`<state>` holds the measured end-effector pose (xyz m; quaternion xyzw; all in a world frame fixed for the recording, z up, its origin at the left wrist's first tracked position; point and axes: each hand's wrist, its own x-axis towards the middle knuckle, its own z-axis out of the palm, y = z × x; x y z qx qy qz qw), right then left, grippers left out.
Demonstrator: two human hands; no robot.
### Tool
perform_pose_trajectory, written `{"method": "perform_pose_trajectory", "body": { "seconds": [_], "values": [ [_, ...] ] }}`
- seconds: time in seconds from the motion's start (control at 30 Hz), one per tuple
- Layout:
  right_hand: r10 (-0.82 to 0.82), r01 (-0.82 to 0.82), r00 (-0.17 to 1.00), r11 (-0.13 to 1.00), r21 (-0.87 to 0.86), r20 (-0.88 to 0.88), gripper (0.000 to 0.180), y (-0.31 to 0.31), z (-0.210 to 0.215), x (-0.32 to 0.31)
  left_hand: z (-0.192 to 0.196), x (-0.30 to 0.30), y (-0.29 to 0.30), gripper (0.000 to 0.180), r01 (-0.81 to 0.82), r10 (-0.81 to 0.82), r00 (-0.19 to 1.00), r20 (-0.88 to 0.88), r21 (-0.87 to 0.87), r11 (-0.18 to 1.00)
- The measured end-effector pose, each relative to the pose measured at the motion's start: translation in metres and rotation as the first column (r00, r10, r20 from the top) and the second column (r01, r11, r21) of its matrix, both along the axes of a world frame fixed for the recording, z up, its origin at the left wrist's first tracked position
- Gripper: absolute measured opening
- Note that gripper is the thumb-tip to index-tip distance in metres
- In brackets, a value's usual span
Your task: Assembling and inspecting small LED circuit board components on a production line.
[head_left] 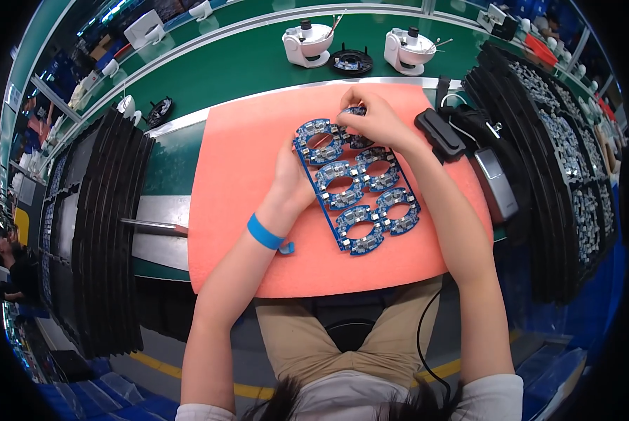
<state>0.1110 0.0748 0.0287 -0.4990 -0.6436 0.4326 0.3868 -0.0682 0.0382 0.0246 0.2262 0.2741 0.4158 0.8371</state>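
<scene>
A blue panel of ring-shaped circuit boards (355, 188), dotted with small components, is held above an orange foam mat (237, 140). My left hand (293, 174) grips the panel by its left edge, with the fingers mostly hidden beneath it. A blue strap (264, 231) circles my left wrist. At the panel's far right corner, my right hand (372, 118) is closed in a pinch on one ring-shaped circuit board (356, 111). My fingers partly cover this board, and I cannot tell whether it is still joined to the panel.
Stacked black trays stand at the left (111, 231) and right (518, 140), the right ones filled with boards. White bowl-shaped devices (309, 45) and a black round housing (352, 62) sit on the green surface beyond. A black case (439, 133) and grey box (495, 184) lie by the mat's right edge.
</scene>
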Motion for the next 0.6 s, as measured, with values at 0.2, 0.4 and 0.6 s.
{"method": "perform_pose_trajectory", "body": {
  "seconds": [0.2, 0.4, 0.6],
  "values": [
    [-0.431, 0.429, 0.900, 0.857, 0.285, -0.059, 0.022, 0.018, -0.009, 0.022, -0.006, 0.007, 0.000, 0.054, -0.046, 0.045, 0.990, -0.135, 0.000, 0.999],
    [-0.569, 0.196, 0.777, 0.624, 0.756, 0.269, 0.022, 0.010, -0.003, 0.026, -0.012, 0.004, 0.004, 0.052, -0.004, 0.013, 0.991, -0.133, 0.067, 0.998],
    [0.035, -0.354, 0.850, 0.777, 0.521, 0.526, 0.017, -0.026, 0.028, -0.001, -0.013, 0.006, 0.004, 0.044, -0.023, 0.033, 0.993, -0.112, 0.095, 0.995]
  ]
}}
